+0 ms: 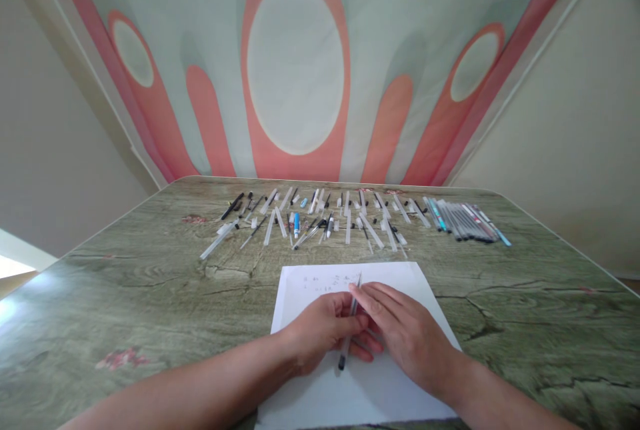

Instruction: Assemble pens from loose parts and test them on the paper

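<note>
A clear-barrelled pen (343, 354) with a dark end slants over a sheet of white paper (305, 393), its narrow tip pointing away from me. My left hand (327, 327) is closed around the barrel, thumb across it. At the tip end, the fingers of my right hand (407, 330) close on the pen from the right, partly hiding it. Both hands are just above the paper. Small handwritten marks (320, 283) show near the sheet's far edge.
Beyond the paper, loose pen parts lie in two rough rows: clear barrels (373, 230), dark caps, thin refills and a blue piece (297, 225). A bundle of pens (465, 220) lies side by side at the far right. A patterned backdrop (295, 167) hangs behind the wooden-look table (165, 303).
</note>
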{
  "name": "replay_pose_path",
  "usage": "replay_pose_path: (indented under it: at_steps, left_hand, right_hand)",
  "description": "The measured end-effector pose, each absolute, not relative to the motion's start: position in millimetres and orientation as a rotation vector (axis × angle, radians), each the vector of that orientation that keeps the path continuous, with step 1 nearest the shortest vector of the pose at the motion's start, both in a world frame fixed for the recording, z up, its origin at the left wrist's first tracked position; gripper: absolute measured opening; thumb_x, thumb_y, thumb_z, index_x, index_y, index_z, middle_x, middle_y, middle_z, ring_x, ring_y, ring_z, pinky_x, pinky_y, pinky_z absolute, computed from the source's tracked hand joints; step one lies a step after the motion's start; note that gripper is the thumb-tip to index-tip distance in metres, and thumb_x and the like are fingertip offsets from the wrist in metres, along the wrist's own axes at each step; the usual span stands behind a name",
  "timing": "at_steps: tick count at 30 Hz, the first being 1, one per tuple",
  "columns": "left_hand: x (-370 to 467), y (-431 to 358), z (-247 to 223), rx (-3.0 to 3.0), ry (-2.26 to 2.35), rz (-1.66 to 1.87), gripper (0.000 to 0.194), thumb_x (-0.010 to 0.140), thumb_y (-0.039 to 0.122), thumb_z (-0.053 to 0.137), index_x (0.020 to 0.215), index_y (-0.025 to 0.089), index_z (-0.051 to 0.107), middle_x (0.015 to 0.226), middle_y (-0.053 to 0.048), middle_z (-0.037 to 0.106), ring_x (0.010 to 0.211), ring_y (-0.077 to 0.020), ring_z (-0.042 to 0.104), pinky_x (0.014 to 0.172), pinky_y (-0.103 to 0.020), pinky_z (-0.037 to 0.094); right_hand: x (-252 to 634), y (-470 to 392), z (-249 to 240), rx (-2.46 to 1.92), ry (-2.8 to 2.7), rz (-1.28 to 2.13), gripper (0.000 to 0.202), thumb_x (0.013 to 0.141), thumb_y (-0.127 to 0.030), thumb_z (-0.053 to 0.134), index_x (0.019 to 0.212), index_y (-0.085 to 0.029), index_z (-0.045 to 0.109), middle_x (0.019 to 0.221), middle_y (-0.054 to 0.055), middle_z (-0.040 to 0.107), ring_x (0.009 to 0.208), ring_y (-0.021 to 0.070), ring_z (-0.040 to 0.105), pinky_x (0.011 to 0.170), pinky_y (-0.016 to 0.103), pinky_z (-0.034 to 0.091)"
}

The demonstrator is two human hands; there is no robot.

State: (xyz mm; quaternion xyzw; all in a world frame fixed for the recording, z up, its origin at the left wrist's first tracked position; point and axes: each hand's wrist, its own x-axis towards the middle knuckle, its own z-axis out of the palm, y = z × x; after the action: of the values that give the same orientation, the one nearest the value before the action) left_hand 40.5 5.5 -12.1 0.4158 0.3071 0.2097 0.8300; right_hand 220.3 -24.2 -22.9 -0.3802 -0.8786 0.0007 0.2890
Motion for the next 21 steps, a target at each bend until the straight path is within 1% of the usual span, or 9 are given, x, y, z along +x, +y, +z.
replay_pose_path:
  at_steps: [2,4,6,7,9,11,15,21]
  left_hand:
    - [39.0,8.8,-14.3,0.886,0.671,0.442,0.036,0.078,0.036,0.064,0.101,0.012,0.051,0.080,-0.006,0.062,0.064,-0.0146,0.063,0.062,-0.028,0.048]
    - [36.7,12.4,-14.1,0.926,0.694,0.461,0.036,0.082,0.038,0.058,0.106,0.013,0.049,0.076,-0.003,0.061,0.052,-0.0103,0.057,0.051,-0.023,0.043]
    - [34.3,15.3,-12.7,0.984,0.711,0.481,0.034,0.086,0.040,0.051,0.108,0.013,0.049,0.071,-0.001,0.058,0.042,-0.0055,0.045,0.041,-0.019,0.031]
    - [33.3,16.2,-12.1,1.006,0.712,0.486,0.034,0.088,0.041,0.048,0.108,0.013,0.049,0.069,0.001,0.056,0.040,-0.0039,0.038,0.039,-0.018,0.026]
    - [31.9,16.8,-11.4,1.026,0.706,0.483,0.034,0.089,0.042,0.045,0.109,0.015,0.047,0.067,0.003,0.053,0.039,-0.0028,0.028,0.038,-0.018,0.019]
    - [31.3,16.5,-11.9,1.036,0.698,0.474,0.032,0.090,0.044,0.043,0.107,0.016,0.045,0.066,0.003,0.051,0.039,-0.0028,0.024,0.038,-0.018,0.017]
    - [31.2,15.6,-14.6,1.045,0.666,0.483,0.028,0.092,0.043,0.040,0.099,0.017,0.044,0.068,0.003,0.051,0.040,-0.0034,0.026,0.038,-0.018,0.018]
    - [31.6,16.1,-15.5,1.042,0.651,0.447,0.026,0.090,0.041,0.044,0.096,0.016,0.048,0.069,0.002,0.051,0.041,-0.0034,0.026,0.038,-0.019,0.019]
  right_hand:
    - [232.5,-16.6,-18.8,-1.092,-2.240,0.062,0.045,0.091,-0.014,0.042,0.135,-0.024,0.044,0.116,0.007,0.065,0.106,0.0201,0.059,0.091,0.036,0.049]
    - [255.7,-0.9,-17.4,-1.336,-2.017,0.092,0.032,0.090,-0.020,0.046,0.119,-0.025,0.057,0.109,0.006,0.067,0.097,0.0202,0.063,0.084,0.034,0.050]
    - [285.0,21.5,-20.8,-1.621,-1.776,0.152,0.023,0.087,-0.029,0.049,0.104,-0.023,0.064,0.100,0.006,0.070,0.088,0.0214,0.064,0.078,0.035,0.050]
    - [299.4,33.6,-24.3,-1.701,-1.730,0.246,0.021,0.085,-0.031,0.051,0.097,-0.022,0.066,0.095,0.005,0.071,0.085,0.0215,0.065,0.077,0.035,0.049]
    - [323.0,55.3,-32.9,-1.728,-1.751,0.336,0.019,0.080,-0.033,0.054,0.085,-0.021,0.068,0.085,0.004,0.072,0.078,0.0211,0.065,0.073,0.034,0.049]
    - [336.5,70.0,-41.6,-1.737,-1.762,0.388,0.019,0.079,-0.033,0.055,0.082,-0.020,0.069,0.079,0.003,0.072,0.073,0.0198,0.066,0.069,0.032,0.049]
    - [338.9,78.5,-52.2,-1.748,-1.755,0.418,0.019,0.077,-0.033,0.056,0.082,-0.020,0.069,0.077,0.002,0.071,0.070,0.0188,0.064,0.067,0.030,0.046]
    - [332.2,76.8,-54.9,-1.734,-1.731,0.372,0.016,0.075,-0.035,0.059,0.074,-0.022,0.068,0.075,0.002,0.064,0.071,0.0192,0.056,0.069,0.031,0.040]
